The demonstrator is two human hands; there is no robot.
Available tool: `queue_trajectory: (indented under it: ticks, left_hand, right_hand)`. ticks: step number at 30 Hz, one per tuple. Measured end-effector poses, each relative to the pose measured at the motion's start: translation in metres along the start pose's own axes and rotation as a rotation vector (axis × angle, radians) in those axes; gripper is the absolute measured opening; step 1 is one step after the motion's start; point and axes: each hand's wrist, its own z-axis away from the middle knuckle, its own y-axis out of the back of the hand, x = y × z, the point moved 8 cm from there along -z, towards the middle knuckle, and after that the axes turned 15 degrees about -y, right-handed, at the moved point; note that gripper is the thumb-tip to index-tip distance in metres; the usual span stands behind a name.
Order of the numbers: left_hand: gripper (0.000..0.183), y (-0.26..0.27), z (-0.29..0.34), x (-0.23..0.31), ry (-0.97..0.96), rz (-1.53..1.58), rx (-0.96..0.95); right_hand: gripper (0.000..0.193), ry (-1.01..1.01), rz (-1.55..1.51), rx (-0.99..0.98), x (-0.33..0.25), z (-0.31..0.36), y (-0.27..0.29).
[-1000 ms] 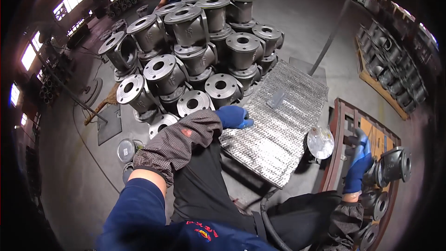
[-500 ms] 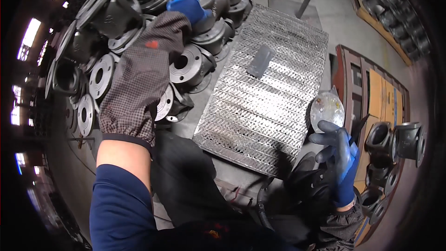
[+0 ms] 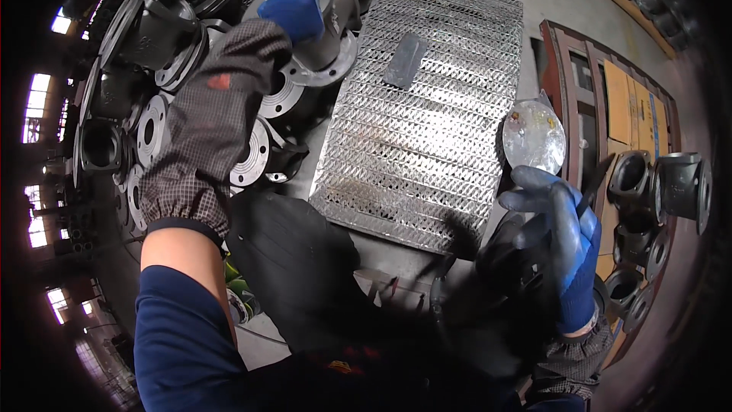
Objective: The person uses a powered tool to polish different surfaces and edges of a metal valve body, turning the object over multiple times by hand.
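Note:
My left hand point(image 3: 293, 14), in a blue glove, grips the rim of a grey flanged metal casting point(image 3: 322, 40) at the stack's edge. The fingers are partly hidden behind the back of the glove. The casting is tilted, its lower flange above other castings. My right hand point(image 3: 563, 225), in a blue glove with dark coated fingers, is at the right with fingers curled. A thin dark pointed tool point(image 3: 598, 183) sticks up past its thumb side, seemingly held in it; its lower part is hidden. Just beyond that hand stands a round silvery plate point(image 3: 534, 137).
A ridged metal-topped table point(image 3: 412, 145) fills the middle, with a dark rectangular block point(image 3: 405, 61) on it. Several flanged castings point(image 3: 152, 128) are piled at left. A reddish-brown pallet point(image 3: 554, 61) at right carries cardboard point(image 3: 618, 103) and more castings point(image 3: 680, 187).
The casting in my left hand has come up and away from its neighbours, toward me. My right hand stays near the round plate. The whole view has shifted slightly.

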Motion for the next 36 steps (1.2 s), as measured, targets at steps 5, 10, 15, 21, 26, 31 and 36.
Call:
queue_trajectory:
  ticks: [5,10,15,21,26,31,36]
  left_hand:
    - [0.065,0.026,0.105,0.097,-0.174,-0.101,0.042]
    - [0.079,0.051,0.169,0.204,-0.264,0.126,-0.134]
    - [0.090,0.057,0.213,0.248,-0.227,0.113,-0.337]
    - [0.083,0.086,0.238,0.255,-0.449,0.330,0.061]
    - [0.069,0.109,0.260,0.227,-0.545,0.361,-0.005]
    - [0.035,0.122,0.265,0.150,-0.168,0.535,0.362]
    - [0.036,0.065,0.264,0.108,0.381,1.097,0.246]
  right_hand:
    - [0.036,0.171,-0.053,-0.147,0.012,0.022,-0.011]
    - [0.039,0.216,0.065,-0.091,0.026,0.031,-0.005]
    - [0.041,0.217,0.001,-0.008,0.053,-0.004,0.004]
    - [0.052,0.112,0.004,-0.005,0.072,-0.027,0.028]
    - [0.052,0.117,0.054,-0.084,0.058,-0.025,-0.001]
    - [0.050,0.140,0.116,-0.130,0.036,-0.029,-0.024]
    - [0.049,0.143,0.069,-0.153,0.053,-0.047,-0.026]
